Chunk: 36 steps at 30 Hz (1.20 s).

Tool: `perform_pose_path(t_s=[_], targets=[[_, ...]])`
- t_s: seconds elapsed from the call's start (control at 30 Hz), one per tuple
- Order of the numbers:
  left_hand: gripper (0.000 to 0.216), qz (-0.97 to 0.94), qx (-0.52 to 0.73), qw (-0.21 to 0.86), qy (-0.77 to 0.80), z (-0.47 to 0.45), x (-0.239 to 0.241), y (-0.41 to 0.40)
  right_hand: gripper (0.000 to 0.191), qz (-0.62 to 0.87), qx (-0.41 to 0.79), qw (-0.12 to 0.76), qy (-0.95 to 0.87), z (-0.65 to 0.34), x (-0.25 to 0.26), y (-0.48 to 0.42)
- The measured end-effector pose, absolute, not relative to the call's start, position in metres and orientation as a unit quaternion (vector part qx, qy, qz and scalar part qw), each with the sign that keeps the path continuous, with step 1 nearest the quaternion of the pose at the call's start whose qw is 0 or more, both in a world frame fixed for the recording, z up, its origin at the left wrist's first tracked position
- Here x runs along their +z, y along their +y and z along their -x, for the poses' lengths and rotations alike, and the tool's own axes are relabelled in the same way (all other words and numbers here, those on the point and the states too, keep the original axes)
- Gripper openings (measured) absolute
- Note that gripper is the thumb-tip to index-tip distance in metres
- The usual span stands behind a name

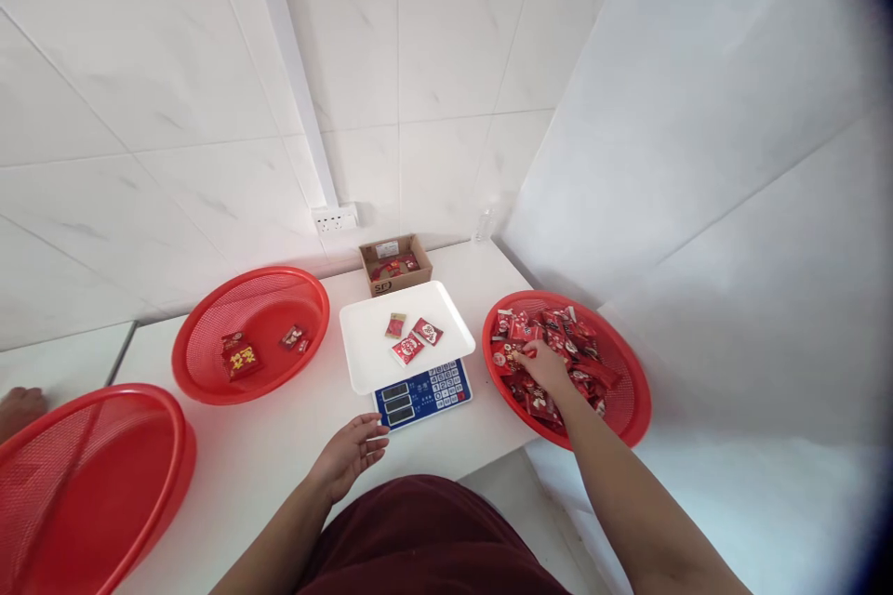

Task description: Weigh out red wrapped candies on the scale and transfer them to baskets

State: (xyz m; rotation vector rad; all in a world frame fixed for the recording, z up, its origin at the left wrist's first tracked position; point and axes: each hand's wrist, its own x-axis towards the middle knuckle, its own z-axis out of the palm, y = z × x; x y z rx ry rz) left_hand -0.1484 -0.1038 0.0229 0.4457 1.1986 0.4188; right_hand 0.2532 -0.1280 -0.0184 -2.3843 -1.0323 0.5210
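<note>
My right hand (546, 368) reaches into a red mesh basket (638, 390) heaped with small red packets. Its fingers are closed on a red packet (508, 357) at the left of the heap. My left hand (351, 456) hovers by the front left corner of a digital scale (424, 393), fingers loosely apart and holding nothing. On the scale's white tray (363, 349) lie three small packets: a red one (407, 349), a darker red one (428, 331) and a brownish-gold one (395, 325).
Behind the scale stands a cardboard box (396, 284) with red packets inside. A second red basket (202, 363) at left holds a few packets; another red basket (167, 483) is nearer. Another person's hand (22, 409) rests at far left. A clear bottle (484, 223) stands by the wall.
</note>
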Motion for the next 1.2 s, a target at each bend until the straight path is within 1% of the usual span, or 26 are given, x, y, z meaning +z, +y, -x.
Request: perform_pose_path(t_s=[0.13, 0.23, 0.4, 0.5, 0.6, 0.7, 0.8, 0.9, 1.03, 1.2], targets=[[0.022, -0.207, 0.199, 0.782, 0.553, 0.149, 0.021, -0.106, 0.017, 0.881, 0.194, 0.223, -0.368, -0.248, -0.031, -0.118], [0.021, -0.204, 0.204, 0.782, 0.553, 0.151, 0.02, -0.107, 0.013, 0.879, 0.186, 0.193, -0.394, -0.249, -0.037, -0.116], [0.023, -0.195, 0.209, 0.782, 0.554, 0.158, 0.019, -0.108, 0.009, 0.887, 0.181, 0.186, -0.382, -0.258, -0.028, -0.123], [0.022, -0.19, 0.215, 0.78, 0.555, 0.161, 0.018, -0.108, 0.009, 0.897, 0.146, 0.221, -0.353, -0.261, -0.011, -0.123], [0.021, -0.188, 0.216, 0.78, 0.557, 0.161, 0.017, -0.108, 0.015, 0.879, 0.148, 0.303, -0.336, -0.25, 0.007, -0.113], [0.02, -0.192, 0.212, 0.782, 0.554, 0.158, 0.017, -0.109, 0.023, 0.822, 0.208, 0.395, -0.353, -0.217, 0.02, -0.093], [0.022, -0.199, 0.213, 0.785, 0.546, 0.156, 0.018, -0.11, 0.031, 0.772, 0.309, 0.432, -0.349, -0.173, 0.022, -0.065], [0.026, -0.199, 0.22, 0.785, 0.543, 0.158, 0.019, -0.111, 0.033, 0.743, 0.39, 0.432, -0.331, -0.133, 0.017, -0.038], [0.025, -0.192, 0.237, 0.783, 0.542, 0.167, 0.017, -0.114, 0.034, 0.699, 0.469, 0.416, -0.344, -0.104, 0.01, -0.013], [0.022, -0.172, 0.254, 0.771, 0.558, 0.181, 0.014, -0.12, 0.044, 0.684, 0.487, 0.407, -0.358, -0.098, 0.011, -0.003]])
